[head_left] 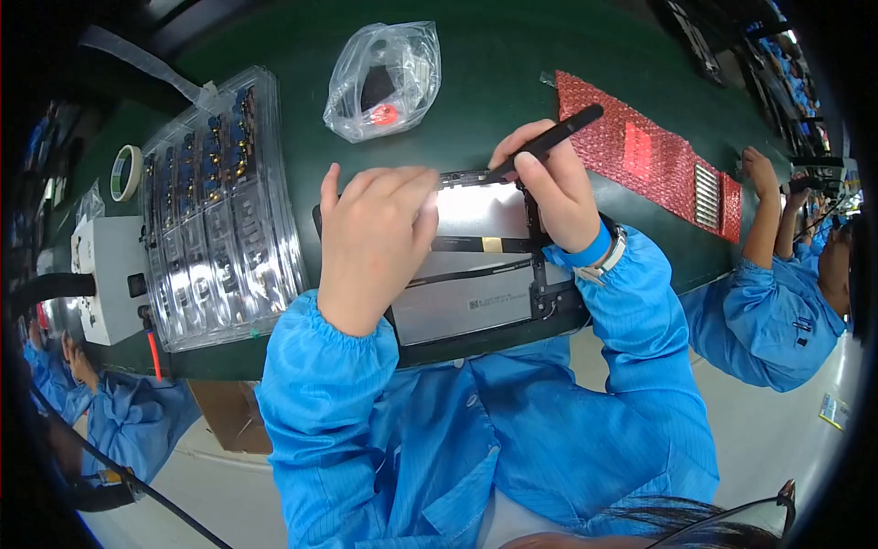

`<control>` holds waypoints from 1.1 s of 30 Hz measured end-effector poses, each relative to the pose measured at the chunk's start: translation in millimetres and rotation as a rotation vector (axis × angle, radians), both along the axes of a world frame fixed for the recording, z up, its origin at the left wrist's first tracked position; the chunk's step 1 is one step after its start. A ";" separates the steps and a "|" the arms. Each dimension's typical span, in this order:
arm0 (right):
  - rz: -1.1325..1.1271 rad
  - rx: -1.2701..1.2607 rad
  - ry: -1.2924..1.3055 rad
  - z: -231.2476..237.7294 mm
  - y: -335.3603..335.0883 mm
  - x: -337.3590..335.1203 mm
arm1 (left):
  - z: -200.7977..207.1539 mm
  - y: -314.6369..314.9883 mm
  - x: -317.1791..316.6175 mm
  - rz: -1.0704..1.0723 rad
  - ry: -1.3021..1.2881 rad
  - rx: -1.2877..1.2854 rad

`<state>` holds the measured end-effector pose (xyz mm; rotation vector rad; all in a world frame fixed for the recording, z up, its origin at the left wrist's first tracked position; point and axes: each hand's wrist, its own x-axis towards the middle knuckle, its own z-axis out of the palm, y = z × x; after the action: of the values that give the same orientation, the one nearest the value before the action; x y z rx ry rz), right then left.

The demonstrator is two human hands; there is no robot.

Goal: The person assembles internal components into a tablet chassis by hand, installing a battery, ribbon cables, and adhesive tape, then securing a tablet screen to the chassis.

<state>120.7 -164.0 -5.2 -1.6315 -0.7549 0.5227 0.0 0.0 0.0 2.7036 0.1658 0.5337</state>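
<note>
A roll of tape (126, 174) sits far to the left of the left fingers, with a white box (105, 279) below it. Nearer those fingers, a clear plastic tray (273, 137) holds rows of small parts, many of its pockets filled. Above the left fingers, well apart from them, lies a clear bag (416, 78) with something orange-red inside.

The left hand (375, 238) rests palm down over the left part of the tablet (476, 270), its fingers bent at the upper edge; whether they pinch anything there cannot be told. The tablet lies beneath and between both hands, its inside bare: two silver panels sit in the frame, and no cover lies over them. The work therefore seems partway along, with the panels in place and the upper edge being worked on; which small parts are fastened cannot be told.

The right hand (562, 197) grips a black tool (549, 142) between thumb and fingers, its tip at the tablet's upper edge. Right of these fingers lies red bubble wrap (594, 110), with a set of pale strips (706, 195) on it.
</note>
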 end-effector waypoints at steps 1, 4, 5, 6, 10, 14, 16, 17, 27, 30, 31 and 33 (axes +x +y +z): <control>0.026 0.085 -0.018 -2.7 -2.6 1.8 | -0.4 0.1 0.1 0.001 -0.006 -0.004; -0.012 0.283 -0.132 -0.1 0.6 -1.0 | -0.8 5.9 3.2 -0.009 -0.027 0.002; -0.079 0.386 -0.215 1.5 3.8 -3.1 | -0.2 7.1 2.4 -0.020 -0.029 0.002; -0.133 0.443 -0.218 6.0 6.6 -4.9 | 4.4 6.9 -2.0 -0.018 -0.038 0.012; -0.073 0.234 -0.349 19.7 -47.9 -8.9 | 25.8 -3.0 -42.7 0.006 -0.263 -0.135; -0.073 -0.449 -0.500 40.7 -110.9 -42.2 | 20.7 -26.9 -127.0 0.179 -0.041 -0.165; -0.019 -0.609 -0.533 25.6 -130.8 -48.0 | 5.8 -35.9 -154.3 0.291 0.006 -0.191; 0.040 -0.631 -0.494 19.7 -134.7 -51.0 | 0.1 -39.2 -164.3 0.401 0.056 -0.216; -0.015 -0.557 -0.443 5.4 -111.5 -50.6 | -28.3 -17.9 -139.5 0.356 -0.060 -0.165; -0.127 -0.521 -0.419 -4.1 -104.0 -41.5 | -35.2 -16.2 -128.5 0.330 -0.149 -0.079; -0.118 -0.510 -0.421 -2.8 -103.4 -41.2 | -33.6 -18.7 -128.1 0.341 -0.151 -0.070; -0.120 -0.471 -0.434 -2.8 -110.0 -37.5 | -28.4 -25.5 -124.7 0.331 -0.160 -0.056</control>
<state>83.2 -274.0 -8.0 -2.2585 -0.8845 0.2690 -124.7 -25.5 -28.4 2.5770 0.5813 0.8234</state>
